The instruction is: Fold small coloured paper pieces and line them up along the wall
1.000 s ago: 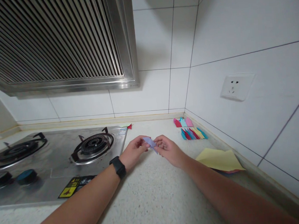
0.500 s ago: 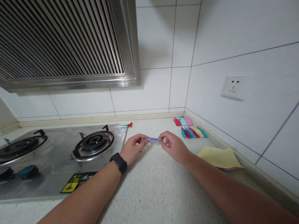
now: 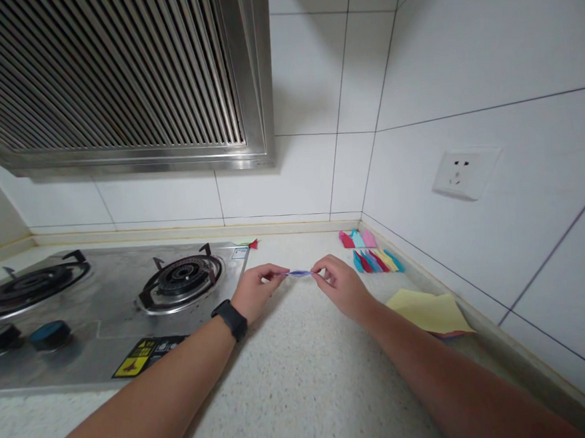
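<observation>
A small folded piece of purple paper [image 3: 300, 273] is stretched between my hands, just over the speckled countertop [image 3: 303, 372]. My left hand [image 3: 258, 289], with a black watch on the wrist, pinches its left end. At the right end, my right hand [image 3: 341, 283] grips it between thumb and fingers. The paper looks thin and narrow from this angle; its exact folds are too small to make out.
Folded colored papers [image 3: 378, 261] lie in a row at the back right, with more folded pieces [image 3: 357, 239] behind. A stack of yellow paper [image 3: 429, 311] sits by the right wall. On the left is a gas stove [image 3: 89, 356] below a range hood [image 3: 112, 78].
The purple paper appears narrower, seen more edge-on, between my fingers. Both hands keep their pinch in nearly the same place; the view has shifted slightly.
</observation>
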`<move>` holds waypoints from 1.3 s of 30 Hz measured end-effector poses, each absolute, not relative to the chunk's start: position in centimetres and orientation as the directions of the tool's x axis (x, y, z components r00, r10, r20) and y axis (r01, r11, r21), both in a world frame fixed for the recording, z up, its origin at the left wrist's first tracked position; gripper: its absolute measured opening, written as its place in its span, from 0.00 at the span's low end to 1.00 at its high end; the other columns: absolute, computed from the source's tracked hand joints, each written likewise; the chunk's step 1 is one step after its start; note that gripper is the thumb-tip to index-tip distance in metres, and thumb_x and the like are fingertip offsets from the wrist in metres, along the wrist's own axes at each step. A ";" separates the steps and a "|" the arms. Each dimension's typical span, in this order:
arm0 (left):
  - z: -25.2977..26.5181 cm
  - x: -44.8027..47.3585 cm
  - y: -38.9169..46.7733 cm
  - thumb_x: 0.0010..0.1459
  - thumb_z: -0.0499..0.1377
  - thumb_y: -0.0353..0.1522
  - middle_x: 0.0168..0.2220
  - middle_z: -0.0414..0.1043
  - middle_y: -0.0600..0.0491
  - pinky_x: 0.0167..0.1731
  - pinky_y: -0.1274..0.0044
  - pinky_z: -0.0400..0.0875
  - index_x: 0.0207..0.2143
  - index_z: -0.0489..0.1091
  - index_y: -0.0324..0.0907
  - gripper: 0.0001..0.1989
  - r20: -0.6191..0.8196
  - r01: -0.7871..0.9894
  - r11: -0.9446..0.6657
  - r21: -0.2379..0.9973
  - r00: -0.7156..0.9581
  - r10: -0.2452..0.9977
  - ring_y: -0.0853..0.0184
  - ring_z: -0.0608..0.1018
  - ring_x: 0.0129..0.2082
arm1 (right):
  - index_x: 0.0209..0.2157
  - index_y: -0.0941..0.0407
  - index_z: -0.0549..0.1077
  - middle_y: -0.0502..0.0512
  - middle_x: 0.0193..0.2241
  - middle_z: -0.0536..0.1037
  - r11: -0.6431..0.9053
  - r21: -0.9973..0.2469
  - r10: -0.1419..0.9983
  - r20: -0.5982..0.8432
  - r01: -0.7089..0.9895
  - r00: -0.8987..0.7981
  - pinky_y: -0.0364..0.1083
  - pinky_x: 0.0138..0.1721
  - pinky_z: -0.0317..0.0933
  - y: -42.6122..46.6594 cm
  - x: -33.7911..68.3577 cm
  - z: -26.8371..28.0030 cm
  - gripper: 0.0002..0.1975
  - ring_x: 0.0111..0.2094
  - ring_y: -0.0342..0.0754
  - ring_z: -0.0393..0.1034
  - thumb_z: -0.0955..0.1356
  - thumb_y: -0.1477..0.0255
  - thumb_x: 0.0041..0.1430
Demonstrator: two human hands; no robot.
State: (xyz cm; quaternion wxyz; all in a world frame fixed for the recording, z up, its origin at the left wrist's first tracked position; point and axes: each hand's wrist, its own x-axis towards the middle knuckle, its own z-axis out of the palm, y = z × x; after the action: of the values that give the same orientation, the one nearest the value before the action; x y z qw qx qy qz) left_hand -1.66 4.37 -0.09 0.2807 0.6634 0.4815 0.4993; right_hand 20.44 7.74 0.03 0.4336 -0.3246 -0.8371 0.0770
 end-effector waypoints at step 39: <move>-0.1 -1.6 4.1 0.56 0.57 0.33 0.32 0.78 0.51 0.31 0.79 0.64 0.39 0.78 0.43 0.12 0.463 0.478 -0.438 0.761 0.073 0.884 0.68 0.73 0.29 | 0.35 0.55 0.72 0.54 0.32 0.71 0.837 -0.345 0.527 0.717 0.425 -0.457 0.45 0.33 0.61 7.3 20.4 0.5 0.06 0.32 0.45 0.65 0.65 0.78 0.56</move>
State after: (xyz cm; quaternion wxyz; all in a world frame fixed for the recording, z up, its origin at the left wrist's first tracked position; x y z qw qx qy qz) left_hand -1.60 4.07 -0.11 0.2124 0.7010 0.4856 0.4771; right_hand 20.44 7.34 0.55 0.4398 -0.2796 -0.8515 0.0579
